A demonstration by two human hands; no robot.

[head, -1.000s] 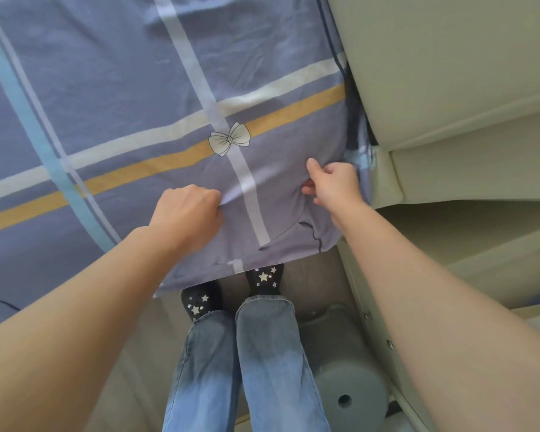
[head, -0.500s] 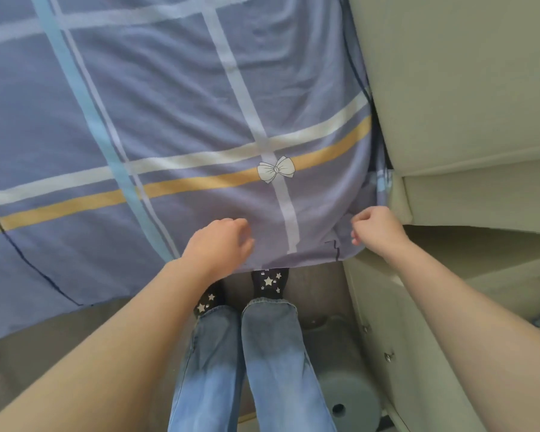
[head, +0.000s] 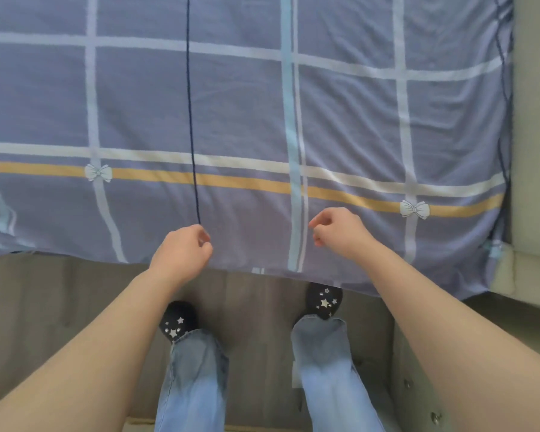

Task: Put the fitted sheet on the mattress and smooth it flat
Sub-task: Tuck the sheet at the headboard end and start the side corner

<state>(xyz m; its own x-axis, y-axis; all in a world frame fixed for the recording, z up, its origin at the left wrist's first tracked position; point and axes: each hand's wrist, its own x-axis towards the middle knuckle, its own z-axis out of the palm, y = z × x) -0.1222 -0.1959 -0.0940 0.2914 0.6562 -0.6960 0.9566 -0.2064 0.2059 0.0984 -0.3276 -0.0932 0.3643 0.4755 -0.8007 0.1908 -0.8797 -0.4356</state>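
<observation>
The fitted sheet [head: 237, 113] is blue-grey with white, light blue and yellow stripes and small white bows. It lies spread over the mattress, with light creases towards the right side, and its near edge [head: 75, 255] hangs over the mattress side. My left hand [head: 181, 254] sits at that near edge with its fingers curled into a fist, and no fabric shows in it. My right hand [head: 337, 232] hovers just above the sheet with its fingers loosely curled, holding nothing.
A beige padded panel [head: 536, 120] borders the bed on the right. A beige cabinet [head: 418, 385] with metal studs stands at the lower right. I stand on the grey-brown floor [head: 44, 307] in black star-patterned slippers [head: 325, 302].
Both hands have let go of the sheet's right corner and drawn back to the near edge. The view has shifted left along the bed, showing more of the spread sheet.
</observation>
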